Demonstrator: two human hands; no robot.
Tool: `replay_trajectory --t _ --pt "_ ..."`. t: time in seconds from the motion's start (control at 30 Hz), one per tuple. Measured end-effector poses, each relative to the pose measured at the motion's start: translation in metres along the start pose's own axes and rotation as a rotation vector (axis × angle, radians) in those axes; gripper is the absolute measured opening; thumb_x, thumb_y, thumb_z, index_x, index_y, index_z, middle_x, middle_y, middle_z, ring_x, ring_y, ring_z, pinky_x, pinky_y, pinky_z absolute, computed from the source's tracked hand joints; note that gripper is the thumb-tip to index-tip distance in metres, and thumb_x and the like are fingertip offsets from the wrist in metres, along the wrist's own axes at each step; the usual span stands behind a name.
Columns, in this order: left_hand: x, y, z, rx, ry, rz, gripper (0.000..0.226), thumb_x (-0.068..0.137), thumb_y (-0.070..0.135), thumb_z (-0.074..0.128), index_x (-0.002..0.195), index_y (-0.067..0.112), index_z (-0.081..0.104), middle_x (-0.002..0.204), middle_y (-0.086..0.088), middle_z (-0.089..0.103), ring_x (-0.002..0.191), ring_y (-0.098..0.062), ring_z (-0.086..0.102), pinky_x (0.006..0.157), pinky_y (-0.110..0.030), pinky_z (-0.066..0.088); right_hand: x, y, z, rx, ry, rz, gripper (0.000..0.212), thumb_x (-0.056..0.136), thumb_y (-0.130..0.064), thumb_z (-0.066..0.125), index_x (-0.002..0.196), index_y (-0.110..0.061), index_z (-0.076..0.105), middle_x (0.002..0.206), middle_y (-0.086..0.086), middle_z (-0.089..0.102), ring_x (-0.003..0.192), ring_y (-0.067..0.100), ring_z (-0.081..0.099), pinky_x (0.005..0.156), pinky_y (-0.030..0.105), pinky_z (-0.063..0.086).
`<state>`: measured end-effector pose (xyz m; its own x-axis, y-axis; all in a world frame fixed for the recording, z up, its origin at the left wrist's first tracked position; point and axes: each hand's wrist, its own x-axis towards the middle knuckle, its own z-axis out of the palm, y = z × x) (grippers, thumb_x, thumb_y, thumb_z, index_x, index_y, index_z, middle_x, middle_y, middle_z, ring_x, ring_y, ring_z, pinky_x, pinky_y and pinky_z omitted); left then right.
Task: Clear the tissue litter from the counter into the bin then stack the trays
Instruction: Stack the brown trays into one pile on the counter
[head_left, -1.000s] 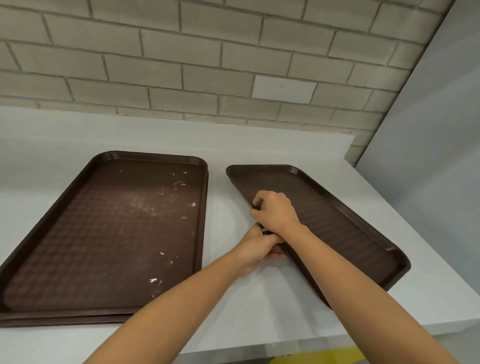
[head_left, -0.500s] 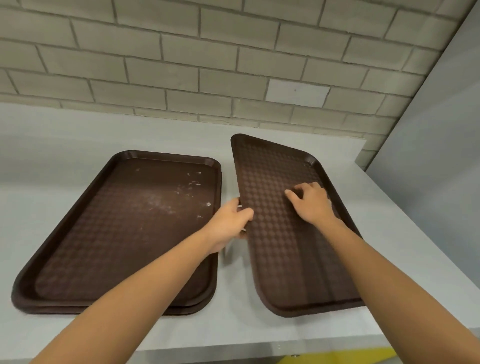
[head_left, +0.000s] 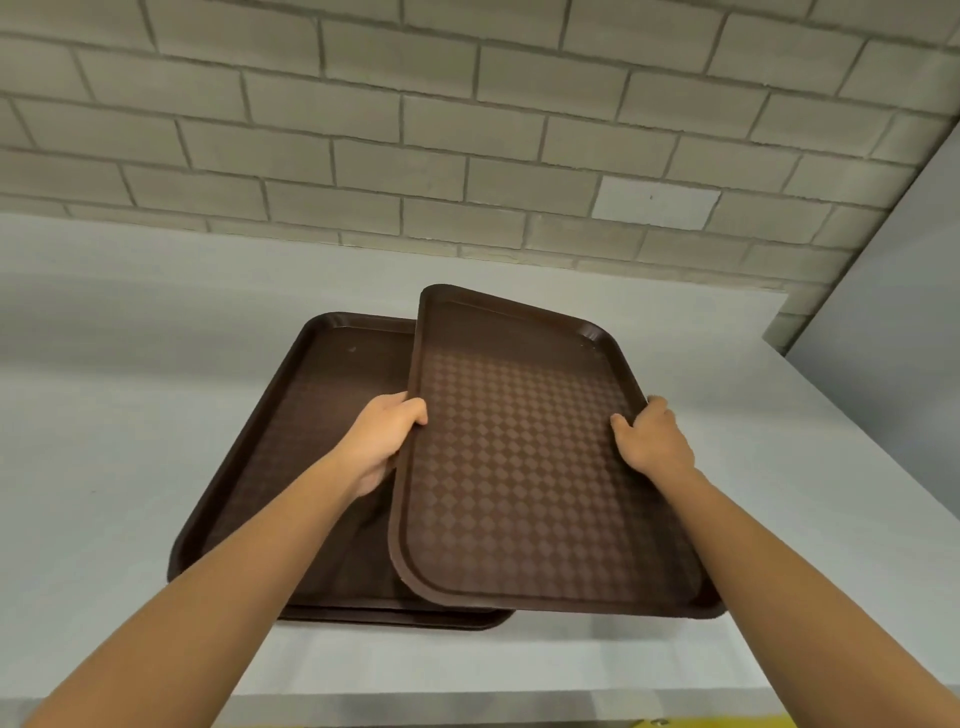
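Note:
I hold a brown patterned tray (head_left: 519, 467) in the air, tilted, partly over a stack of brown trays (head_left: 306, 441) that lies on the white counter (head_left: 104, 415). My left hand (head_left: 384, 436) grips the lifted tray's left rim, thumb on top and fingers under it. My right hand (head_left: 652, 441) grips its right rim. The lifted tray hides the right part of the stack. No tissue shows on the counter.
A brick wall (head_left: 467, 130) runs along the back of the counter. A grey panel (head_left: 893, 338) closes off the right side. The counter's front edge (head_left: 467, 696) is near me, with something yellow (head_left: 727, 722) below it.
The right tray has left the counter and moved left, over the stack. My right hand has gone from the tray's middle to its right rim. The view has shifted so that the trays sit more central.

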<state>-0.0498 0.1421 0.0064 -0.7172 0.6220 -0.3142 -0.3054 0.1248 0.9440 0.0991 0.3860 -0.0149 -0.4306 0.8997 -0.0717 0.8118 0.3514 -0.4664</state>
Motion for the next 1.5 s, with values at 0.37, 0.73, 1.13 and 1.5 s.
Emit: replay_trajectory --t 0.37,0.73,1.13,1.5 --pt "0.000 0.004 -0.108 0.484 0.150 0.118 0.025 0.094 0.019 0.049 0.114 0.015 0.065 0.103 -0.005 0.070 0.091 -0.022 0.067 0.090 -0.038 0.052 -0.040 -0.065 0.038 0.173 -0.026 -0.132 0.039 0.093 -0.003 0.043 0.132 -0.002 0.040 0.124 0.019 0.055 0.109 0.035 0.055 0.086 0.034 0.045" --pt "0.005 -0.007 -0.147 1.079 0.460 0.249 0.034 0.093 0.025 0.052 0.119 0.004 0.059 0.103 -0.015 0.068 0.095 -0.029 0.063 0.082 -0.032 0.048 -0.057 -0.098 0.064 0.153 -0.061 -0.172 0.037 0.095 -0.005 0.043 0.132 -0.005 0.041 0.127 0.015 0.054 0.110 0.032 0.056 0.091 0.035 0.047" --pt "0.012 -0.016 -0.157 1.178 0.551 0.280 0.034 0.093 0.028 0.050 0.122 0.010 0.058 0.104 -0.012 0.069 0.094 -0.031 0.064 0.079 -0.036 0.051 -0.060 -0.101 0.077 0.051 0.014 -0.218 0.034 0.098 -0.016 0.042 0.131 -0.008 0.048 0.129 0.014 0.045 0.108 0.030 0.056 0.094 0.035 0.046" --pt "0.019 -0.019 -0.160 1.166 0.572 0.320 0.035 0.092 0.028 0.052 0.121 0.010 0.061 0.113 -0.011 0.065 0.097 -0.031 0.064 0.082 -0.039 0.052 -0.056 -0.100 0.083 -0.033 0.025 -0.228 0.035 0.100 -0.020 0.039 0.132 -0.009 0.046 0.130 0.013 0.043 0.109 0.029 0.056 0.096 0.034 0.046"
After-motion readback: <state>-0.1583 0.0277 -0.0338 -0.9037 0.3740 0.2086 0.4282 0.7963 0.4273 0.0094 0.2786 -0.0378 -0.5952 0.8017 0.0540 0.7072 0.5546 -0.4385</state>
